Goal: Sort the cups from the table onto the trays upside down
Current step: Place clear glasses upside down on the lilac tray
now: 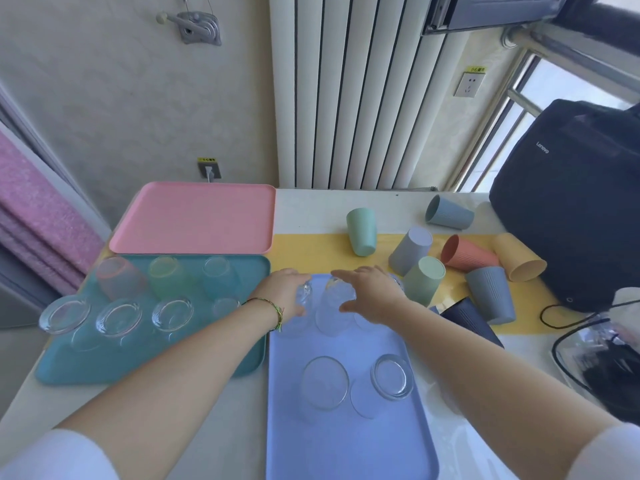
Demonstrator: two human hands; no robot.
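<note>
My left hand [285, 292] grips a clear glass [305, 292] at the far left corner of the blue tray [346, 445]. Beside it, my right hand [372, 294] spans a second clear glass [334, 308], thumb in front and fingers behind; this glass stands upside down on the tray. Two more clear glasses [325, 382] [391, 375] stand upside down nearer to me on the same tray. The teal tray [104, 368] holds several upside-down tinted and clear cups. The pink tray [194, 216] has nothing on it. Several coloured plastic cups [424, 280] lie or stand on the yellow mat [311, 251].
A black bag [571, 202] stands at the table's right edge, with a cable and a clear pouch [595, 355] in front of it. A radiator [346, 98] and wall close off the back. A dark navy cup [467, 317] lies just right of the blue tray.
</note>
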